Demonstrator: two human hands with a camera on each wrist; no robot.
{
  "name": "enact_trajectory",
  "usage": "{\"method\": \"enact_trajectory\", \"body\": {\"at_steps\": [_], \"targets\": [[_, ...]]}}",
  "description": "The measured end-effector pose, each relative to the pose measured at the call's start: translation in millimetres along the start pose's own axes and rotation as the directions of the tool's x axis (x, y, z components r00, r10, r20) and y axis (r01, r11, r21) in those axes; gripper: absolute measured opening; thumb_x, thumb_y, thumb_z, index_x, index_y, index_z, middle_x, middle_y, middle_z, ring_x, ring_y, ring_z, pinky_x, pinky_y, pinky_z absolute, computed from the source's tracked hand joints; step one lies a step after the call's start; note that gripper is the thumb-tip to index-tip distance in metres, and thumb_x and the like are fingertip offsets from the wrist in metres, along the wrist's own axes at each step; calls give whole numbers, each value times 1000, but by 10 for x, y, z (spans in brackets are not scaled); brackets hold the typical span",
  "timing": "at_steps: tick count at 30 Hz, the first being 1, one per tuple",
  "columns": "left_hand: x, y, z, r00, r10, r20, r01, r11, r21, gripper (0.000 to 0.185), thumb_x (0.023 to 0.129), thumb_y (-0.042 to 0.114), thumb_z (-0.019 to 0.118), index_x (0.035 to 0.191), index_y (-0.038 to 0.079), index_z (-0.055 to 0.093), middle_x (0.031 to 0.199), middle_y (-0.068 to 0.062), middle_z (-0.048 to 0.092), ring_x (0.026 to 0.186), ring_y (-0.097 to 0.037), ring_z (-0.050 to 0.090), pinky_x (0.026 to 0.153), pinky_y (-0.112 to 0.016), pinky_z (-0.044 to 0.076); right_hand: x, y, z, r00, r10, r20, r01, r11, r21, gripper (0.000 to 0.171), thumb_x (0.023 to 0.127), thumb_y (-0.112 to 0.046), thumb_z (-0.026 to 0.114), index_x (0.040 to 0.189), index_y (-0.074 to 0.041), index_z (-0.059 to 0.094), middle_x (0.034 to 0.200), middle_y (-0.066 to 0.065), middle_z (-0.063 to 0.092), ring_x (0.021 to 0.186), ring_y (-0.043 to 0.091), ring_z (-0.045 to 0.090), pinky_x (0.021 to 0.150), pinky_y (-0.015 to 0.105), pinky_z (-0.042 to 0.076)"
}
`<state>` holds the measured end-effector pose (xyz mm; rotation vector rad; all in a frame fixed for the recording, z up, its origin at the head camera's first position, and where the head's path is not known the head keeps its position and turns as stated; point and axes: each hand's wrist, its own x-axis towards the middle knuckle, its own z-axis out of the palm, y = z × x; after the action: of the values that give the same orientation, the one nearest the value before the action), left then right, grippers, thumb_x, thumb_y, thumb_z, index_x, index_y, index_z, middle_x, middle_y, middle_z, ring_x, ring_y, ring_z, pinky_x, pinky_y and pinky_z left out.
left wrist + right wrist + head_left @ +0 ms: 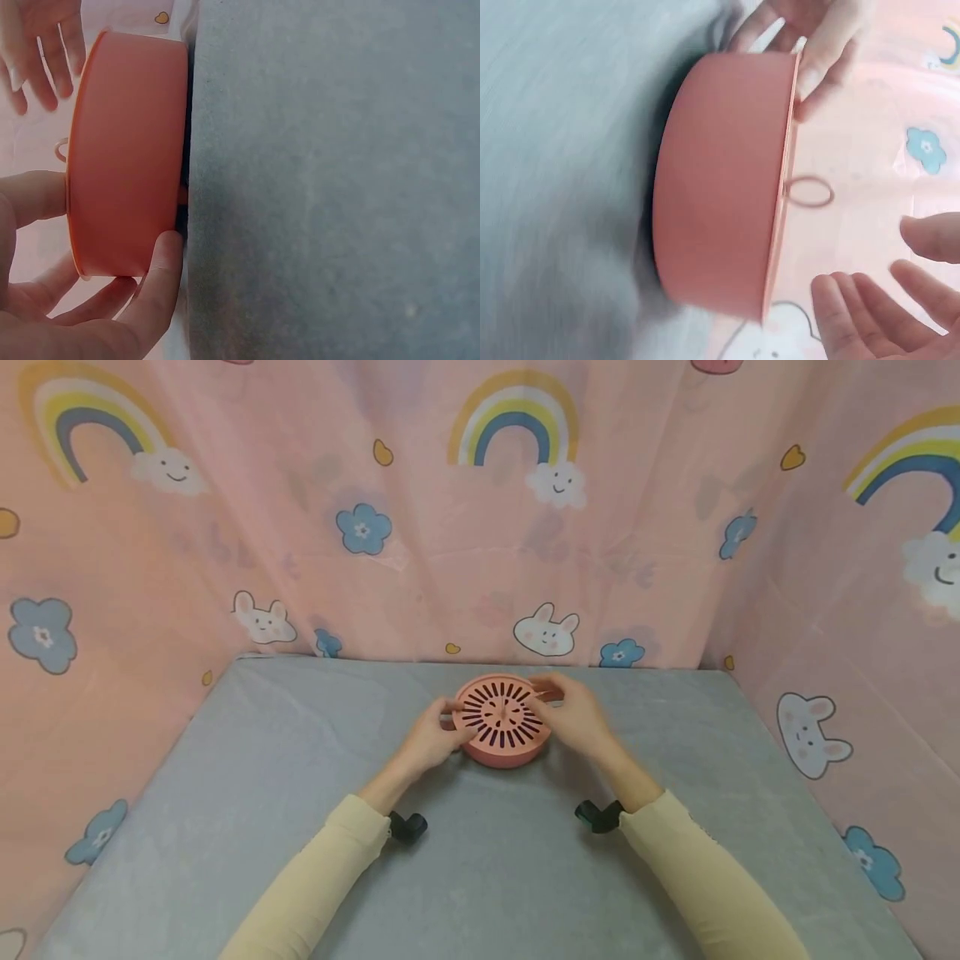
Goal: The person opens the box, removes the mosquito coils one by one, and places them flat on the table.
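Observation:
A round pink mosquito coil box with a slotted, seed-patterned lid is at the far part of the table. A small ring stands up from its lid. My left hand grips the box's left side; in the left wrist view its thumb lies at the lid's rim and its fingers go round the side wall toward the bottom. On the other side is my right hand, which the right wrist view shows apart from the box, with fingers spread loosely and nothing held. The inside of the box is hidden.
The box is over a grey cloth-covered table. Behind it and on both sides hangs a pink curtain printed with rainbows, rabbits and flowers. Dark wrist-worn devices show beside both sleeves.

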<state>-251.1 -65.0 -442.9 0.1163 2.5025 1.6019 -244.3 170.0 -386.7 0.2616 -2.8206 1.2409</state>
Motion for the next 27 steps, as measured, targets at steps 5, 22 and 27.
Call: {"method": "enact_trajectory", "body": {"at_steps": [5, 22, 27], "targets": [[5, 28, -9, 1000, -13, 1, 13, 1000, -17, 48, 86, 24, 72, 128, 16, 51, 132, -5, 47, 103, -20, 57, 70, -29, 54, 75, -23, 166, 999, -2, -36, 6, 993, 115, 39, 90, -23, 66, 126, -11, 58, 118, 11, 61, 106, 28, 59, 85, 43, 52], [-22, 8, 14, 1000, 8, 15, -8, 999, -49, 49, 86, 25, 72, 129, 15, 50, 135, -6, 47, 107, -21, 58, 75, -31, 54, 236, 12, 481, 985, 142, 100, -169, 918, 359, 42, 91, -15, 66, 129, -6, 55, 106, 14, 63, 77, 19, 70, 67, 32, 57], [-30, -2, 14, 1000, 3, 9, -3, 999, -34, 52, 87, 27, 71, 132, 17, 48, 136, -6, 47, 107, -20, 58, 76, -32, 53, 279, 21, 491, 973, 185, 137, -227, 877, 424, 42, 90, -13, 67, 129, -3, 55, 105, 16, 65, 75, 21, 70, 67, 32, 57]]}}
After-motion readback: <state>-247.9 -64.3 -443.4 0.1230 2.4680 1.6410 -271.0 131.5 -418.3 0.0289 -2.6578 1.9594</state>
